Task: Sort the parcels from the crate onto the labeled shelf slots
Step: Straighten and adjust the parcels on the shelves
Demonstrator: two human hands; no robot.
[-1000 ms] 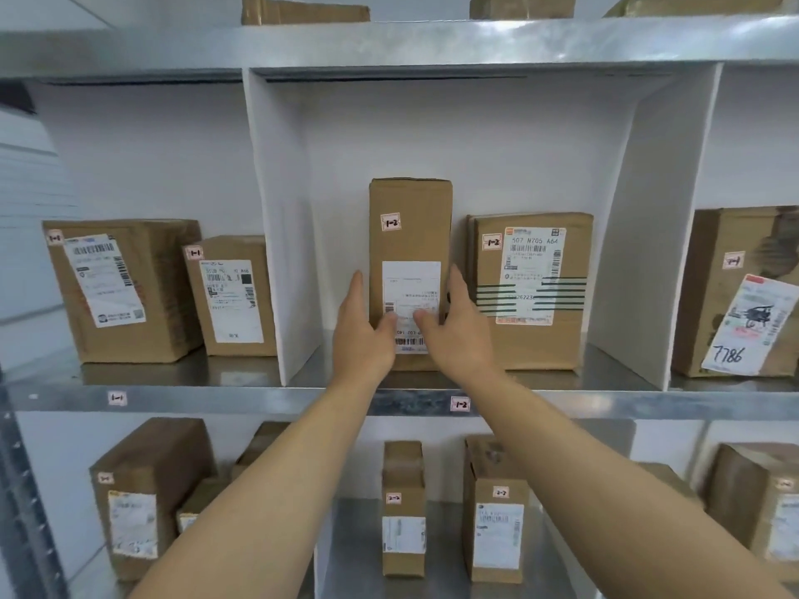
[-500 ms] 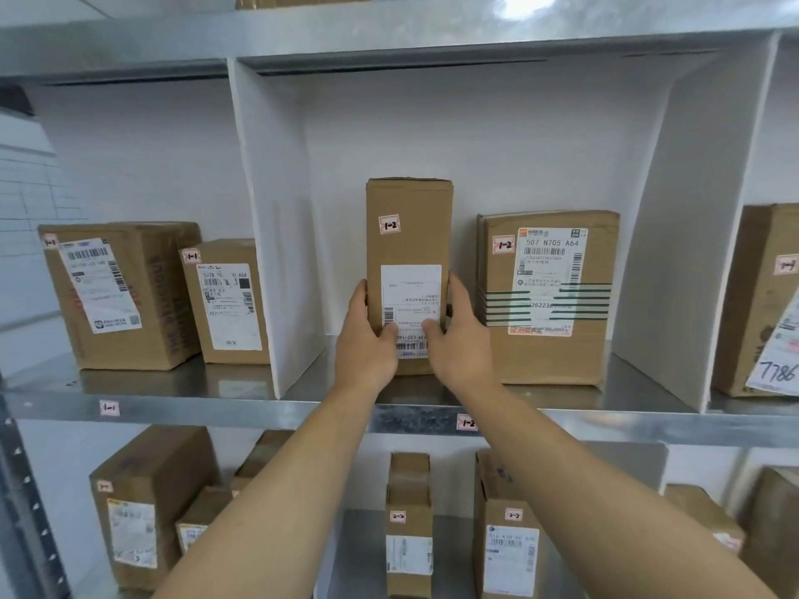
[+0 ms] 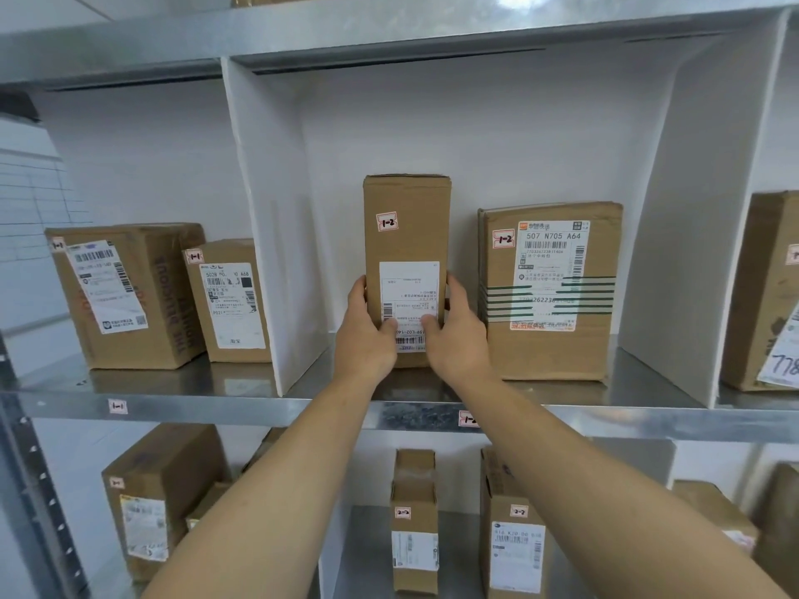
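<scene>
A tall narrow cardboard parcel (image 3: 406, 235) tagged 1-2 stands upright on the metal shelf (image 3: 216, 408) in the middle slot. My left hand (image 3: 365, 335) grips its lower left side, thumb on the front label. My right hand (image 3: 454, 335) grips its lower right side the same way. A wider parcel (image 3: 549, 291), also tagged 1-2, stands just to its right. The shelf edge below carries a 1-2 slot label (image 3: 468, 419), partly hidden by my right forearm.
White dividers (image 3: 259, 235) (image 3: 674, 235) wall the slot on both sides. Two parcels tagged 1-1 (image 3: 129, 296) (image 3: 229, 300) fill the left slot, another box (image 3: 765, 291) the right one. Several parcels (image 3: 414, 520) stand on the lower shelf.
Both hands have shifted from the parcel's front to its lower sides and now grip it. The view has moved closer to the shelf. The parcel stays upright in the slot.
</scene>
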